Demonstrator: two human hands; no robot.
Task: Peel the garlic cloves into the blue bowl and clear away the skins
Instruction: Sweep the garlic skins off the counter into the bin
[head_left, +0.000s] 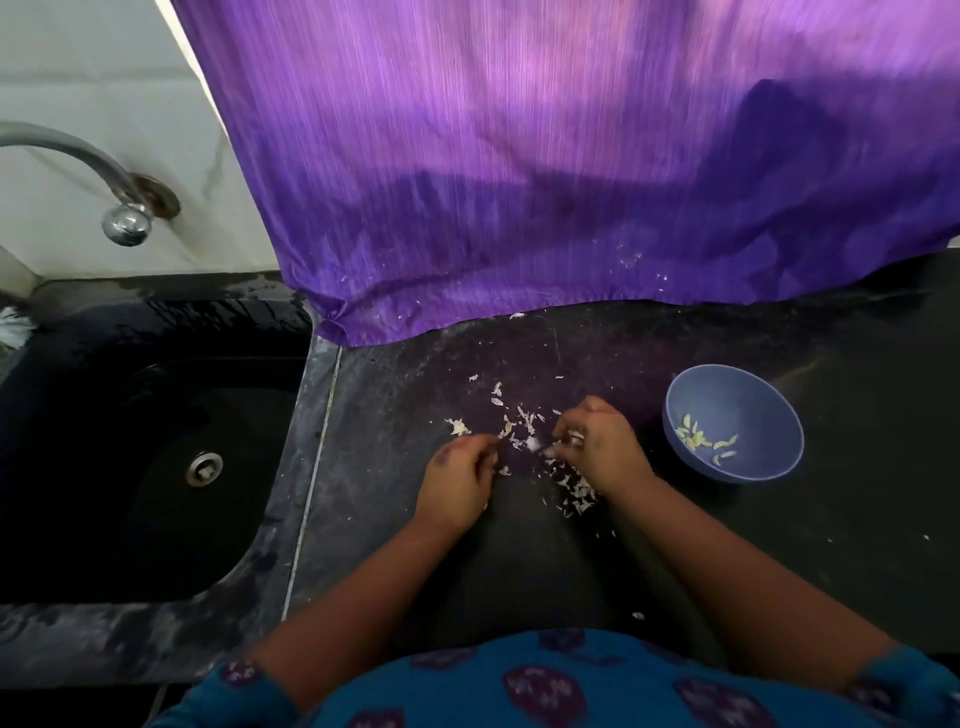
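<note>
Left hand (457, 480) is knuckles-up on the dark countertop (857, 519), fingers curled under, tips at the edge of the garlic skins (519, 431). Can't tell if it's pinching any. Right hand (602, 447) is just beside it across a small gap, fingers curled down into the same scatter, white bits showing under the fingertips; whether it has a grip on a skin or only rakes at it, can't tell.

Skins are spread between the two hands, beyond them, and under the right wrist. A few specks are stuck on the purple curtain (571, 182) hanging behind.

Blue bowl (748, 384) sits near the right hand on its outer side, not touching, with peeled garlic cloves (698, 441) in the bottom.

Left of the left hand, well apart: black sink (130, 441) with a metal drain (204, 467), chrome tap (78, 166) above it on the wall.
</note>
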